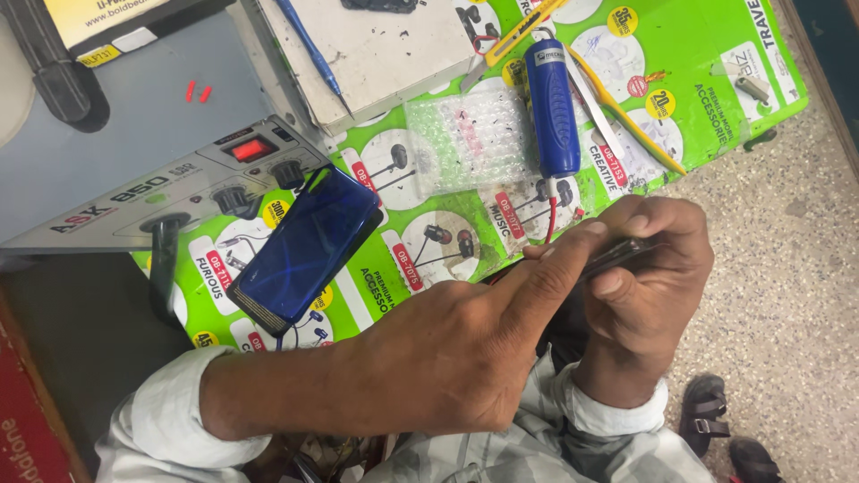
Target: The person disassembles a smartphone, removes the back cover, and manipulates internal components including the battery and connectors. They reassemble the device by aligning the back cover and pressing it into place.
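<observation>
My right hand (649, 295) holds a thin dark flat device (619, 254) edge-on over my lap, thumb on top and fingers curled below it. My left hand (456, 353) reaches across from the left. Its index finger lies stretched along the device's near end, the other fingers are curled, and its thumb is hidden. A glossy blue phone (309, 246) lies tilted on the green printed mat (707, 54), just left of my left hand. Its lower end has a dark strip.
A grey bench unit (134, 161) with knobs and a lit red switch (249, 148) stands at left. On the mat lie a blue-handled tool (552, 107), a bubble-wrap bag (465, 139), a yellow knife (517, 38) and tweezers (601, 112). A blue pen (310, 52) lies on a white board. Speckled floor and sandals (707, 413) show at right.
</observation>
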